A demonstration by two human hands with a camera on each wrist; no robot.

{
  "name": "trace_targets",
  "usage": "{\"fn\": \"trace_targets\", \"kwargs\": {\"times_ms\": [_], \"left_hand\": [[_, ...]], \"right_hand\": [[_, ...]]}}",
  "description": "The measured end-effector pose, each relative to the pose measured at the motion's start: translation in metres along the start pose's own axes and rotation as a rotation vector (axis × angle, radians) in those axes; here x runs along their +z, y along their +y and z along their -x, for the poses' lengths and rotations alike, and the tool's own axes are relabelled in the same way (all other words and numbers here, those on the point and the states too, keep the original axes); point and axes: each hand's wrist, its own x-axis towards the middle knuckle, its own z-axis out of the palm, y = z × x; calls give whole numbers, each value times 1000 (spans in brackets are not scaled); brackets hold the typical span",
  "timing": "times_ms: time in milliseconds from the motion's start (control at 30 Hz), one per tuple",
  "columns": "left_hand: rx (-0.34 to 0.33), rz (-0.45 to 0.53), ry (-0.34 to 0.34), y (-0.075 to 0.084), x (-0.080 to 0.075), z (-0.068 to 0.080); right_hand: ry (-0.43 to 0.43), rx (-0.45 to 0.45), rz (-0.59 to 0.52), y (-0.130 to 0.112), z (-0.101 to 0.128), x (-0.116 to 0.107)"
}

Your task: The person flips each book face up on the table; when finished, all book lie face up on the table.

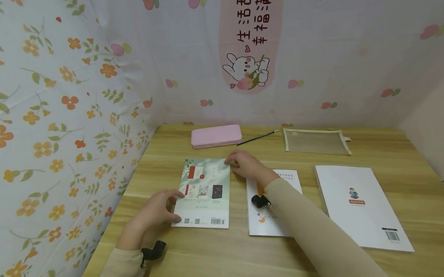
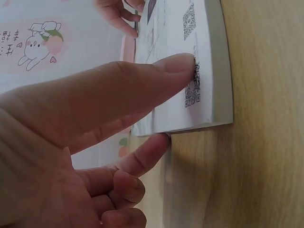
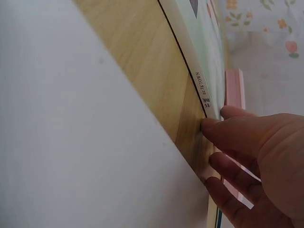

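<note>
A pale green book (image 1: 206, 205) lies on the table with its back cover up, showing small book pictures, QR codes and a barcode. My left hand (image 1: 156, 209) grips its left side. In the left wrist view, the thumb (image 2: 175, 66) lies over the QR codes near a corner, while the index finger (image 2: 152, 154) is at the edge below. At the far right corner, my right hand (image 1: 247, 164) pinches the book. Its thumb (image 3: 211, 127) touches the end of the printed spine (image 3: 199, 88) in the right wrist view, with the index finger round the corner.
Under my right forearm lies a white book (image 1: 257, 225), partly hidden. A larger white book (image 1: 363, 215) lies farther right. Along the back are a pink pencil case (image 1: 216, 136), a dark pencil (image 1: 257, 137) and a mesh zip pouch (image 1: 315, 142). Patterned cloth (image 1: 189, 74) hangs behind the table.
</note>
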Motion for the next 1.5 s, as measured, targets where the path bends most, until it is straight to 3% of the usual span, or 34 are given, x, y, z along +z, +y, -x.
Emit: {"fn": "trace_targets", "kwargs": {"times_ms": [500,1067,1200,1300,1433,1500], "left_hand": [[21,31,-30,-3,-2,2],[62,-3,-90,-9,-5,6],[54,-25,-75,-9,-3,7],[90,-11,-58,-13,-4,9],[148,52,-31,-24,-16,15],[145,67,-6,-29,-23,19]], "right_hand": [[61,121,27,-2,1,-1],[39,114,-20,1,6,-9],[34,113,-3,2,7,-10],[31,116,6,2,8,-11],[32,132,-12,1,10,-13],[32,131,-21,0,12,-15]]}}
